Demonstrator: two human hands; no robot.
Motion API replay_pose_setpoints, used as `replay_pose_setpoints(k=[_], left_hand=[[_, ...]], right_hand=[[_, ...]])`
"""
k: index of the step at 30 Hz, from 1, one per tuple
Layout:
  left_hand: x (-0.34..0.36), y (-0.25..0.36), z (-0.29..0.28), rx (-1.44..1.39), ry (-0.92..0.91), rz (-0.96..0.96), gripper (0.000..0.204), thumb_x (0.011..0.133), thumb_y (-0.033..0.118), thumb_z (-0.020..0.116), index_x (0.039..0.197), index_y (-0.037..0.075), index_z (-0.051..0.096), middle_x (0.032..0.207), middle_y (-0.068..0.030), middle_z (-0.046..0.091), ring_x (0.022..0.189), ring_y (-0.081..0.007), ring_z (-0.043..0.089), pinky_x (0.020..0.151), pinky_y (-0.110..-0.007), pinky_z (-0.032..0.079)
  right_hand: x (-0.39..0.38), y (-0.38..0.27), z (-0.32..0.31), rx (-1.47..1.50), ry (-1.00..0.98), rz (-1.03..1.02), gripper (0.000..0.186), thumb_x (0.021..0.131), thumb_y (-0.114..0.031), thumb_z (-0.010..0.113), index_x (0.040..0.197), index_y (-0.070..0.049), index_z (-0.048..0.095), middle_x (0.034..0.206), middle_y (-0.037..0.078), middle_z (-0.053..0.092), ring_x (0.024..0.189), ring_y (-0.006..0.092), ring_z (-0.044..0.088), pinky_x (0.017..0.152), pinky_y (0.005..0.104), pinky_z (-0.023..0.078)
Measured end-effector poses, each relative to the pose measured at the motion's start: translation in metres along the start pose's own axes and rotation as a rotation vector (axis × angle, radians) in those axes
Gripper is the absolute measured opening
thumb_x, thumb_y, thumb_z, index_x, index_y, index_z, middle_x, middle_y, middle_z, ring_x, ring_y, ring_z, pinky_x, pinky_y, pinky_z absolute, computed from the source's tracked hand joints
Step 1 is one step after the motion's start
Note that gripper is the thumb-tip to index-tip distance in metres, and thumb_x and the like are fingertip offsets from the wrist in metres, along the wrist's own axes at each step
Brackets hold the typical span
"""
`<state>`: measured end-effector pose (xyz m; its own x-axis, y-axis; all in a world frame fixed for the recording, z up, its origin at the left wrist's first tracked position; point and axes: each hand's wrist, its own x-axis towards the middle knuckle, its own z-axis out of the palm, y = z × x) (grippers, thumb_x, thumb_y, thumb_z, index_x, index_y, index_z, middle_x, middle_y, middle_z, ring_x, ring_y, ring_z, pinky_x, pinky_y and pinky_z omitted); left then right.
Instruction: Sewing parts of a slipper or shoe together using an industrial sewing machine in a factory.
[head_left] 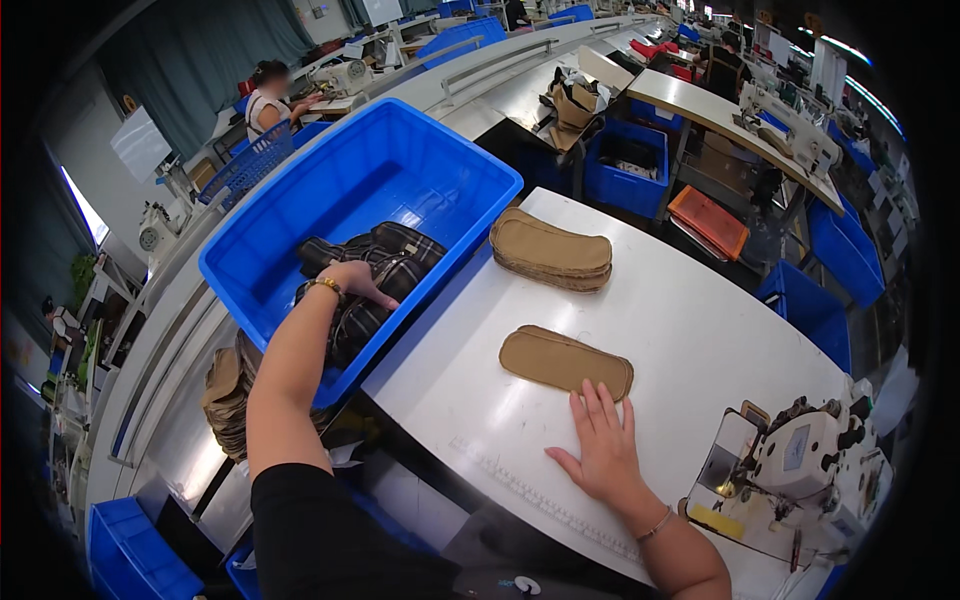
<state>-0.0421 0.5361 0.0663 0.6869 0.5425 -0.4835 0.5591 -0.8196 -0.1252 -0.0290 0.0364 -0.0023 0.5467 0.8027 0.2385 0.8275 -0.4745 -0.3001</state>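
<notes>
My left hand [358, 280] reaches into a large blue bin [420, 160] and touches dark plaid fabric items [405, 250]; its fingers are mostly hidden, so I cannot tell whether it grips one. My right hand [597, 450] lies open on the white table [720, 330], fingertips touching the near edge of a flat, rounded tan fabric stack [560, 355]. Farther back on the table is a thicker stack of similar tan pieces [550, 245].
A white sewing machine [800, 455] occupies the table's right end. Brown folded pieces [225, 405] lie left of the bin. Blue crates [625, 165] and an orange tray [705, 220] stand behind the table. A seated co-worker [270, 110] works at the back left.
</notes>
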Motion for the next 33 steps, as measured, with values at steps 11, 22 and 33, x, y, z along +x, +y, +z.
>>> replay_pose_setpoints(k=[11, 22, 33], left_hand=[[-0.021, 0.006, 0.030, -0.561, 0.045, -0.074, 0.102, 0.053, 0.062, 0.088, 0.112, -0.017, 0.062, 0.118, -0.0284, 0.064, 0.111, -0.0379, 0.063, 0.097, -0.038, 0.048], [-0.076, -0.031, -0.046, -1.216, 0.490, 0.085, 0.032, 0.070, 0.002, 0.083, 0.097, -0.006, 0.069, 0.085, -0.0120, 0.071, 0.070, -0.0198, 0.069, 0.066, -0.033, 0.055], [-0.143, -0.006, -0.054, -1.634, 0.163, 0.556, 0.038, 0.085, 0.019, 0.075, 0.113, -0.003, 0.060, 0.095, -0.0102, 0.070, 0.077, -0.0171, 0.070, 0.070, -0.031, 0.060]], right_hand=[[-0.002, 0.001, 0.003, 0.005, 0.007, 0.019, 0.077, 0.087, -0.048, 0.065, 0.141, 0.002, 0.043, 0.152, 0.022, 0.034, 0.142, 0.0375, 0.030, 0.115, 0.0583, 0.017], [-0.004, 0.002, 0.006, -0.049, -0.006, 0.046, 0.079, 0.087, -0.051, 0.064, 0.142, 0.002, 0.043, 0.152, 0.021, 0.034, 0.143, 0.0356, 0.029, 0.115, 0.0587, 0.018], [-0.003, 0.000, 0.007, -0.022, 0.019, 0.025, 0.079, 0.087, -0.050, 0.065, 0.141, 0.002, 0.043, 0.152, 0.021, 0.035, 0.143, 0.0356, 0.030, 0.115, 0.0585, 0.018]])
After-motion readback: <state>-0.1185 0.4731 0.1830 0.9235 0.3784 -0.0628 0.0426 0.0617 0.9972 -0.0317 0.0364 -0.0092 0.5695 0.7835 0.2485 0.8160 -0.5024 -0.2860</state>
